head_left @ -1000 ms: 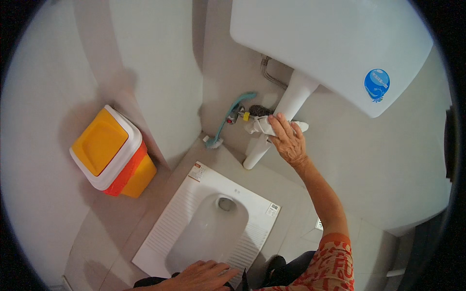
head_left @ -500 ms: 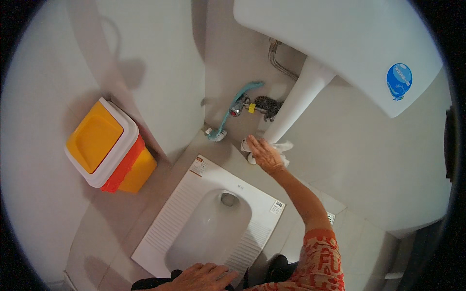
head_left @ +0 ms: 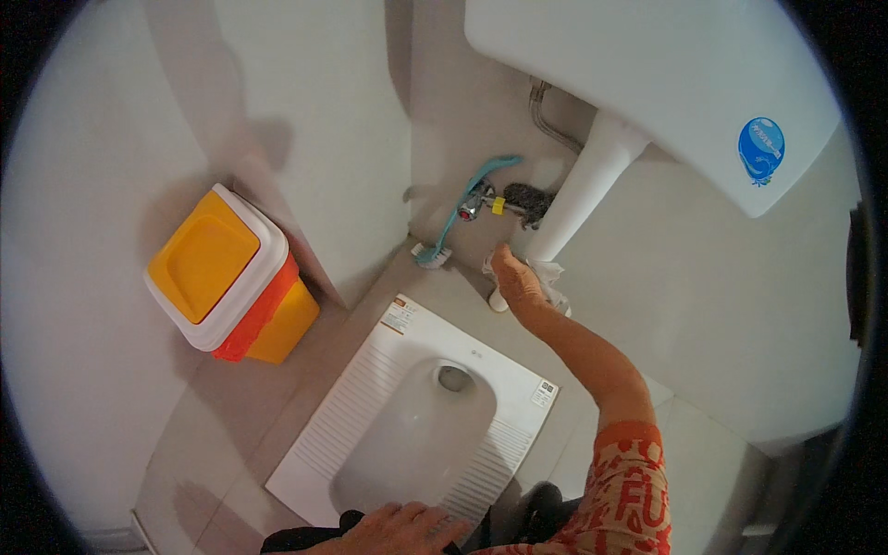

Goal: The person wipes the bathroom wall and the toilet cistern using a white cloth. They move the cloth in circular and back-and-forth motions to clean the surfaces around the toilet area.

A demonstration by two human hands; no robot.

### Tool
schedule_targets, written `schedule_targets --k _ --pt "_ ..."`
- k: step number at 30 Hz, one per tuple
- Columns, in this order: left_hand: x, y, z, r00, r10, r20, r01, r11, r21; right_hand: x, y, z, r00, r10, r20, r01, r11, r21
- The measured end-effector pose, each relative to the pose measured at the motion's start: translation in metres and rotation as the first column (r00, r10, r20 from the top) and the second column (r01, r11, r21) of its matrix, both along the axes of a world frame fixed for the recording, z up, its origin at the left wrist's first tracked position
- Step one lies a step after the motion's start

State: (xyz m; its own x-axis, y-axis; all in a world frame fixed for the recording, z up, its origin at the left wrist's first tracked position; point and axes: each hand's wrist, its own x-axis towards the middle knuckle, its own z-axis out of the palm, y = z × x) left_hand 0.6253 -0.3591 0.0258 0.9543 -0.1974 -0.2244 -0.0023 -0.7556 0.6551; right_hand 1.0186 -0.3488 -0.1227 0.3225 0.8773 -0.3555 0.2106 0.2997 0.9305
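Note:
My right hand (head_left: 520, 285) reaches to the foot of the white drain pipe (head_left: 592, 180) under the sink. Its fingers are pressed together around a crumpled white cloth (head_left: 549, 275), which lies against the pipe and sticks out on both sides of the hand. What the fingertips do behind the cloth is hidden. At the lower edge, my left hand (head_left: 398, 532) rests flat over dark clothing, fingers stretched out and holding nothing. Between my feet and the wall lies a white squat toilet (head_left: 370, 421) with ribbed foot areas.
Overhead right hangs the white sink (head_left: 647, 65). A blue-handled brush (head_left: 450, 222) leans by a metal valve (head_left: 476, 199), with a dark scouring pad (head_left: 529, 199) beside it. On the left stands a yellow bin (head_left: 289, 324) with a white-rimmed lid and red liner.
My right hand has turned from flat to nearly edge-on, still at the cloth by the pipe. The whole view has shifted slightly; my left hand stays resting.

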Motion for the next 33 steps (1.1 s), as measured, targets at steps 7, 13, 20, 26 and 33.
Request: schedule_targets --k 7,13,20,26,33 --pt "-0.001 0.006 0.002 0.999 -0.033 0.010 0.033 0.999 -0.014 0.010 -0.042 0.034 0.961 0.273 -0.045 -0.238 0.898 0.369" --pt "-0.003 0.012 0.004 0.998 -0.059 -0.035 0.057 0.997 -0.057 0.007 -0.099 0.079 0.744 0.480 -0.465 0.207 0.496 0.843" --pt "0.004 0.014 -0.005 0.992 -0.111 -0.053 0.109 0.993 -0.046 0.028 -0.051 0.072 0.335 0.896 -0.292 0.814 -0.119 0.568" --pt "0.009 0.015 0.003 0.981 -0.070 -0.182 0.060 0.996 -0.063 0.023 -0.021 0.031 0.421 0.852 -0.312 0.818 -0.207 0.537" --pt "0.009 0.021 -0.009 0.995 -0.059 -0.080 0.051 0.994 -0.097 0.019 -0.018 -0.047 0.437 0.846 -0.304 0.856 -0.287 0.431"
